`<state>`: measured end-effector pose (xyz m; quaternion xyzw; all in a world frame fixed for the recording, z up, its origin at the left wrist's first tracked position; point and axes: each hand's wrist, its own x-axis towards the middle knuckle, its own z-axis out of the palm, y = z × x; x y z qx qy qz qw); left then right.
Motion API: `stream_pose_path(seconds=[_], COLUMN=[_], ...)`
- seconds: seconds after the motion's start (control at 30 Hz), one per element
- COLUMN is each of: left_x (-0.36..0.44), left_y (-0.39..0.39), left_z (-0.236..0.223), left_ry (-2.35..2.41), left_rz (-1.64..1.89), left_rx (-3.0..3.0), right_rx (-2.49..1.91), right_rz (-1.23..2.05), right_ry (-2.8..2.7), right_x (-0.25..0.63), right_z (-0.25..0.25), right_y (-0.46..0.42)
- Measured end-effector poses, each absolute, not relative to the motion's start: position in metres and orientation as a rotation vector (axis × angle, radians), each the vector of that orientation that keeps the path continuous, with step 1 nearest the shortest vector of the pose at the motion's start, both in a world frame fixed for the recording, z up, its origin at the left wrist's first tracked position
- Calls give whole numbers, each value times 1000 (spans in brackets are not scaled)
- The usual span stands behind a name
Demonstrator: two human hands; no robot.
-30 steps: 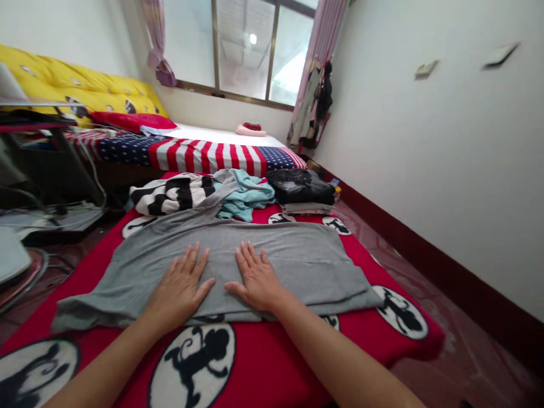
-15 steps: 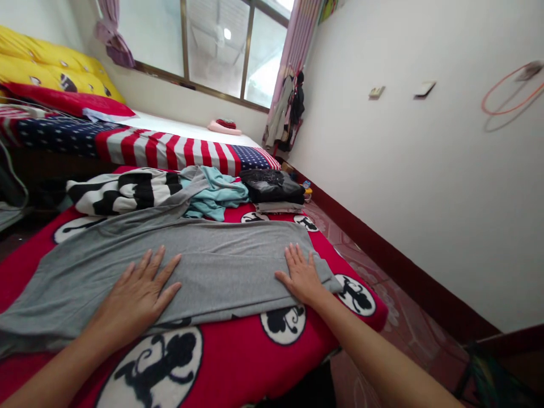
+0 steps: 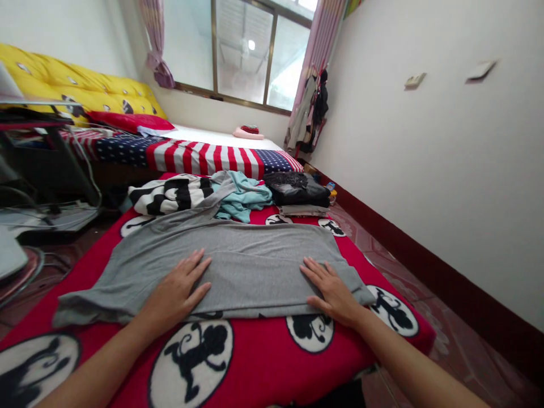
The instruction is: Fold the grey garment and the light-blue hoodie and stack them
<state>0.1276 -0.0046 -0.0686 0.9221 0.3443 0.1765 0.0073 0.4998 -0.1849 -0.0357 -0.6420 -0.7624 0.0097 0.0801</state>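
A grey garment (image 3: 250,258) lies spread flat across a red blanket (image 3: 263,362) printed with black-and-white round figures. My left hand (image 3: 176,292) rests palm down on the garment's near edge, left of the middle, fingers stretched out. Near the garment's right end, my right hand (image 3: 329,286) lies flat on the cloth with its fingers apart. Neither hand holds anything.
Behind the grey garment lie a black-and-white striped cloth (image 3: 172,194), a teal cloth (image 3: 244,198) and a black folded pile (image 3: 297,190). A bed with a stars-and-stripes cover (image 3: 204,154) stands beyond. White wall and tiled floor (image 3: 425,317) on the right; cables and a stand (image 3: 51,170) on the left.
My right hand slid from the garment's middle out to its right end. The left hand stayed near the middle-left. The camera view swung right and back.
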Motion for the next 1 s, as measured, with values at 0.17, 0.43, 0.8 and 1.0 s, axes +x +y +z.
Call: stream_pose_path(seconds=[0.17, 0.43, 0.8, 1.0], left_x=[83, 49, 36, 36], left_y=[-26, -14, -50, -82], left_z=[-46, -38, 10, 5], left_ry=[714, 864, 911, 873], left_rz=[338, 365, 95, -109], left_rx=[2936, 2933, 2785, 2818], right_rx=[-1688, -1766, -1690, -1706], right_rz=[142, -181, -116, 20], right_ry=[-2459, -2191, -2219, -2330], right_x=[521, 558, 551, 549], right_z=[-30, -73, -41, -54], right_y=[-220, -214, -243, -255])
